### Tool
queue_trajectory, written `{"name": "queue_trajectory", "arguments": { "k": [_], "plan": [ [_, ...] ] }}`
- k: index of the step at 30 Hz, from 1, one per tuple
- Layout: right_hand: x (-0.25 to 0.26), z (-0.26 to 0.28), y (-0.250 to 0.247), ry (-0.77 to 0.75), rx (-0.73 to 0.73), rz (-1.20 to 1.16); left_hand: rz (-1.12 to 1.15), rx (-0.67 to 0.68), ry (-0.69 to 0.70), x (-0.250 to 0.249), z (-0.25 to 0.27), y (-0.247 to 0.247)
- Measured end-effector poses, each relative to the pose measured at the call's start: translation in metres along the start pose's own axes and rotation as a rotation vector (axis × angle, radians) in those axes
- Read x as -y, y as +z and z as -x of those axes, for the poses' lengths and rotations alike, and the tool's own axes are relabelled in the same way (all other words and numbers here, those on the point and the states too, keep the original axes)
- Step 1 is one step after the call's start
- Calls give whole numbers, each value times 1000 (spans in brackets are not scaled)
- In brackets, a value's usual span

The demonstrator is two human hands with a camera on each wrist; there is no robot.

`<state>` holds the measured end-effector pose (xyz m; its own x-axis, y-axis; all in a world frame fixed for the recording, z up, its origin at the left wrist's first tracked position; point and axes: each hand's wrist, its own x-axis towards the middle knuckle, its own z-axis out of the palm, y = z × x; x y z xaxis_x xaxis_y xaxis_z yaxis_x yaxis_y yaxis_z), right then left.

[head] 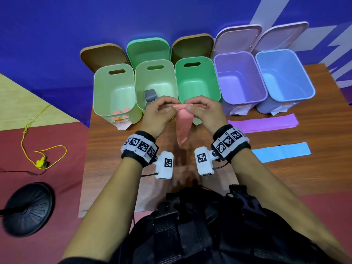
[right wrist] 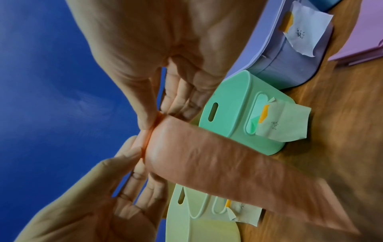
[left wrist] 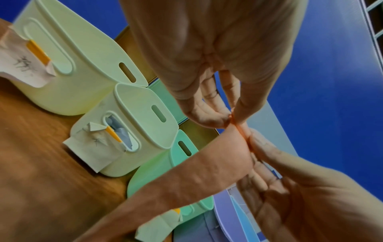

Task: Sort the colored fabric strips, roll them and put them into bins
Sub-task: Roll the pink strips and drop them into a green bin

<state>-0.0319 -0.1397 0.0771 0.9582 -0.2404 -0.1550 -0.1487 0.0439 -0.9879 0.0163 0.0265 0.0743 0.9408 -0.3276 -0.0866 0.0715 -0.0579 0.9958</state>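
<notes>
Both hands are raised in front of the bins and pinch the top edge of a pink fabric strip (head: pixel 182 128), which hangs down toward the wooden table (head: pixel 118 168). My left hand (head: pixel 174 109) pinches its left end and my right hand (head: pixel 188 108) its right end. In the left wrist view the left hand (left wrist: pixel 232 117) grips the strip's (left wrist: pixel 196 176) edge between thumb and fingers. The right wrist view shows the right hand (right wrist: pixel 154 120) doing the same on the strip (right wrist: pixel 228 162). A purple strip pile (head: pixel 262 125) and a blue strip (head: pixel 282 152) lie flat at the right.
Five open bins stand in a row at the back: a pale green bin (head: pixel 99 96) with pink rolls (head: pixel 121 112), a pale green bin (head: pixel 139 82) with a grey roll (head: pixel 150 95), then mint (head: pixel 215 79), purple (head: pixel 261 82) and blue (head: pixel 308 80). A yellow cord (head: pixel 41 161) and a black round base (head: pixel 28 208) lie on the floor at the left.
</notes>
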Motion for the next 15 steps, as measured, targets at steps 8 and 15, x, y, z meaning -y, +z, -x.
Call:
{"name": "queue_trajectory", "arguments": {
  "k": [8, 15],
  "plan": [
    [8, 4, 0, -20, -20, 13, 30, -7, -26, -3, 4, 5],
    [6, 4, 1, 16, -4, -49, -71, -2, 20, -1, 1, 1]
  ]
}}
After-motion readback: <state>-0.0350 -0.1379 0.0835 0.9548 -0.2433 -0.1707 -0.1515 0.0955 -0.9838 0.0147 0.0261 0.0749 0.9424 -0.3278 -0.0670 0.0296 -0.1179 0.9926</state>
